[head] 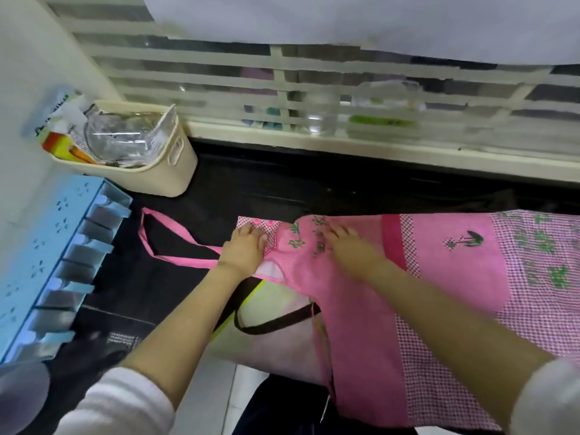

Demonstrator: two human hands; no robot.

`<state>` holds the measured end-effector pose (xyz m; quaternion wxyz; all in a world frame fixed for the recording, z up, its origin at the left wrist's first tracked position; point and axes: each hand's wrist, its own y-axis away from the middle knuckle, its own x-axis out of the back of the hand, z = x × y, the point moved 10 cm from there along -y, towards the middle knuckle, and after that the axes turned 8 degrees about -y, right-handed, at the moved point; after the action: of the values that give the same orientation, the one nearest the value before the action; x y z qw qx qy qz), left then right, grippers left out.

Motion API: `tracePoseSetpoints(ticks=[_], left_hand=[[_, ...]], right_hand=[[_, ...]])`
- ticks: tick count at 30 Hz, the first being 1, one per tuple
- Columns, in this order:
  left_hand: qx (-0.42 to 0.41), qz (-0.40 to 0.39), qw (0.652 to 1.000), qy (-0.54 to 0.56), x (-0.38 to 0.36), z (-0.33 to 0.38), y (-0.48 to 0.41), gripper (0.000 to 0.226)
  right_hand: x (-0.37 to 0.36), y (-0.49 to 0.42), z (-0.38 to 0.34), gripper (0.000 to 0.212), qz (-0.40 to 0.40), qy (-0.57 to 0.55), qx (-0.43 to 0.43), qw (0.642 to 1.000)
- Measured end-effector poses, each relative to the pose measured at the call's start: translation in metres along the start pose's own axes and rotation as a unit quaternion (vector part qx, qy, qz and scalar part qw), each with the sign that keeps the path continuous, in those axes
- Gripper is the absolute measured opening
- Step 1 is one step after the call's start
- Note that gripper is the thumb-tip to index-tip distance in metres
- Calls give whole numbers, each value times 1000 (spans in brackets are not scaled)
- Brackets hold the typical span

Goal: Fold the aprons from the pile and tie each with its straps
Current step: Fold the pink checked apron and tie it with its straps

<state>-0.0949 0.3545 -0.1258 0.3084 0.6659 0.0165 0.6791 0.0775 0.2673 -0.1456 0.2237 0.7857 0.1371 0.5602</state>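
Note:
A pink apron (439,277) with checked panels and green embroidery lies spread across the black counter (282,189), running off to the right and hanging over the front edge. Its pink neck strap (169,243) loops out to the left on the counter. My left hand (244,246) rests flat on the bib's top edge. Fingers straight, my right hand (342,243) lies flat on the bib a little to the right. Under the apron, near the counter's front edge, another cloth with a dark strap (276,321) shows.
A cream basket (175,164) full of packets and a glass jar stands at the back left. A blue rack (53,271) with slots runs along the left wall. A barred window ledge (345,142) closes off the back.

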Motion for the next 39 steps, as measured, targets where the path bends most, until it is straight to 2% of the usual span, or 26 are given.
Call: tracePoseSetpoints(ticks=[2, 6, 9, 11, 13, 16, 21, 23, 25, 27, 30, 32, 36, 39], left_hand=[[7, 22, 1000, 19, 4, -8, -3, 32], [47, 57, 994, 83, 12, -23, -9, 37], [99, 78, 976, 179, 19, -35, -11, 47], [129, 65, 958, 248, 18, -42, -14, 49], [136, 57, 948, 281, 17, -46, -18, 37], [120, 96, 940, 305, 29, -52, -16, 16], [120, 149, 934, 302, 48, -75, -6, 10], [131, 193, 923, 306, 55, -79, 2, 10], [112, 233, 921, 290, 64, -71, 12, 20], [37, 229, 940, 252, 65, -45, 18, 26], [-137, 152, 971, 125, 42, 9, 34, 36], [-206, 87, 974, 27, 12, 31, 45, 53], [-203, -30, 975, -81, -36, 26, 44, 67], [-210, -50, 968, -132, -46, 23, 42, 65]], right_hand=[[8, -4, -5, 47, 33, 14, -9, 999], [30, -11, -12, 43, 103, -86, -37, 990], [35, -19, -20, 47, 105, -125, -13, 987], [36, -23, -21, 45, 97, -128, -16, 987], [36, -26, -18, 39, 92, -126, -28, 987], [39, -29, -7, 31, 93, -135, -61, 985], [44, -32, 4, 24, 103, -138, -105, 980], [46, -29, -2, 32, 114, -113, -108, 981], [47, -24, -16, 46, 137, -88, -91, 982], [40, -14, -34, 56, 147, -113, -54, 981], [10, 5, -62, 58, 107, -125, 6, 986], [-13, 17, -72, 60, 66, -94, 31, 993], [-43, 31, -77, 66, 8, -43, 42, 998], [-43, 35, -79, 67, 11, -13, 49, 999]])
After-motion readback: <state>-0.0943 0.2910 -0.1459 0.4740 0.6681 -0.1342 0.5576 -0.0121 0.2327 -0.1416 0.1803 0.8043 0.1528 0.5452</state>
